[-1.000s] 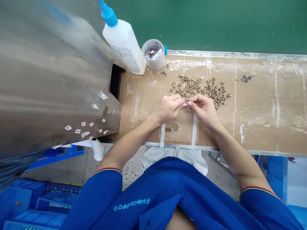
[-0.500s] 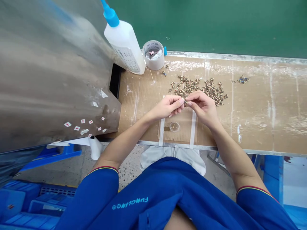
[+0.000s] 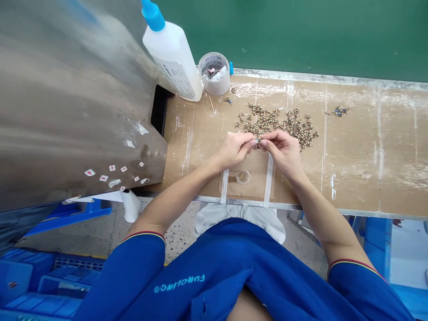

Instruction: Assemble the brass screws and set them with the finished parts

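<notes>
My left hand (image 3: 234, 149) and right hand (image 3: 282, 151) meet in front of me, their fingertips pinching a tiny metal part (image 3: 258, 141) with a speck of blue on it, too small for me to make out its exact form. Just beyond my fingers, a loose, scattered heap of small brass fittings (image 3: 277, 123) lies across the cardboard-covered bench, its pieces ring-shaped and tumbled at all angles, the nearest almost touching my right hand.

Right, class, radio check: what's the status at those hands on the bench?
Left hand, right hand: fingertips meeting on a tiny metal part. Brass ring fittings heaped just beyond. Small clear cup below the hands, untouched.
</notes>
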A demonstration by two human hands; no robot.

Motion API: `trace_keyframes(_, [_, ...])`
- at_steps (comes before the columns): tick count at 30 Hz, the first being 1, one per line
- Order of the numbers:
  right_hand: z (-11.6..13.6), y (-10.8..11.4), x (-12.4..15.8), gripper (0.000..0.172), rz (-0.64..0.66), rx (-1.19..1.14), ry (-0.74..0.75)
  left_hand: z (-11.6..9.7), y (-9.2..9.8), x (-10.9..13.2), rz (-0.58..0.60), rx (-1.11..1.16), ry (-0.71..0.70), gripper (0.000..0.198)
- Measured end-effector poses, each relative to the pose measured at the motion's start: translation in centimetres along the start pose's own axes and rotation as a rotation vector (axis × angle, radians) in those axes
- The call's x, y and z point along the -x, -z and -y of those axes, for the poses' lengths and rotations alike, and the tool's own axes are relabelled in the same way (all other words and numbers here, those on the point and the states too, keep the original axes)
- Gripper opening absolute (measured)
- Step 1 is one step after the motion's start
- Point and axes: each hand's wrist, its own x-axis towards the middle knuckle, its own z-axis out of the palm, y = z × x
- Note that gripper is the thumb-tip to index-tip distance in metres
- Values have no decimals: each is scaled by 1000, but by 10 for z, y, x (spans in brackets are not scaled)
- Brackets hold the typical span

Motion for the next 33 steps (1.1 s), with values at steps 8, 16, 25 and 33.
trace_keyframes(8, [-5,-1,1,39,39,30,43,1,-5,1,-30,42,27,37])
trace_keyframes(16, [-11,1,1,23,81,22,96,7,-9,3,-50,14,-54,35])
trace_keyframes(25, [-11,8,-12,34,-35,19,79,9,0,-4,-46,122,78,40])
trace_keyframes(33, [-48,151,-54,16,-707,442,-15,-86,52,94,-649,-141,-17,21])
